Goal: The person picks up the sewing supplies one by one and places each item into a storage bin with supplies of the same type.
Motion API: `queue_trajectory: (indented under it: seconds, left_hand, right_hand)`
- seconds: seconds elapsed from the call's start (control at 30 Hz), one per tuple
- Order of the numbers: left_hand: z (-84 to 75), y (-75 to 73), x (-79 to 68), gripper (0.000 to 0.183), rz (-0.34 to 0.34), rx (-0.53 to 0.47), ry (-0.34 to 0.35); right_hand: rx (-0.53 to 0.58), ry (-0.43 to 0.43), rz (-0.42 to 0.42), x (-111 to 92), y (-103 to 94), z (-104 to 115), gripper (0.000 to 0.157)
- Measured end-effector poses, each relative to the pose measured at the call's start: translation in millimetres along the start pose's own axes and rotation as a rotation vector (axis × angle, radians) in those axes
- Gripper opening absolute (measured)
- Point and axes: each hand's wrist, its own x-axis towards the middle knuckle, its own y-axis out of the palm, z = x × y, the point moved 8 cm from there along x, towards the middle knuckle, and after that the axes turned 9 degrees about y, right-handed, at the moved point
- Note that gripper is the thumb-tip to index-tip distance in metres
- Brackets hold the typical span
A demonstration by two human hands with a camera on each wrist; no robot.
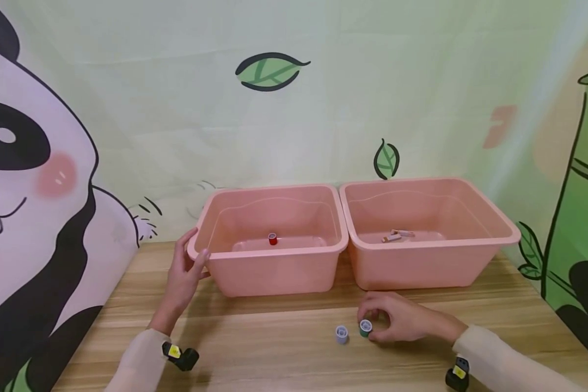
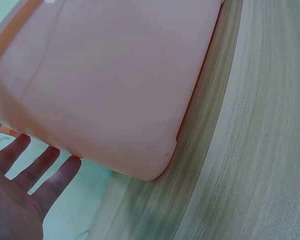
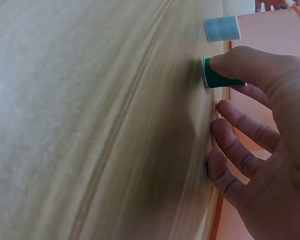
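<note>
With thumb and index finger, my right hand (image 1: 397, 317) pinches a small green thread spool (image 3: 221, 75) standing upright on the table, its pale top (image 1: 366, 326) showing in the head view. The other right fingers are spread loosely beside it. A light blue thread spool (image 1: 342, 334) stands just left of it, also seen in the right wrist view (image 3: 222, 29). At the left front corner of the left pink bin (image 1: 274, 272), my left hand (image 1: 183, 272) rests against the rim with fairly straight fingers; fingertips (image 2: 70, 162) touch the bin's side. Inside that bin is a red thread spool (image 1: 273, 239).
Close to the left bin's right side stands a second pink bin (image 1: 426, 267), with a few small brown-and-white pieces (image 1: 394, 237) on its floor. Both stand at the back of the wooden table (image 1: 255, 348), before a printed cloth backdrop (image 1: 176, 109).
</note>
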Motion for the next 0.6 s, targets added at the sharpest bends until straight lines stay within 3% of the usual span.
queue_trajectory:
  seconds: [0.6]
  left_hand:
    - [0.5, 0.0, 0.4, 0.066, 0.004, 0.002, 0.006]
  right_hand:
    - [-0.009, 0.023, 0.006, 1.3, 0.7, -0.6, 0.025]
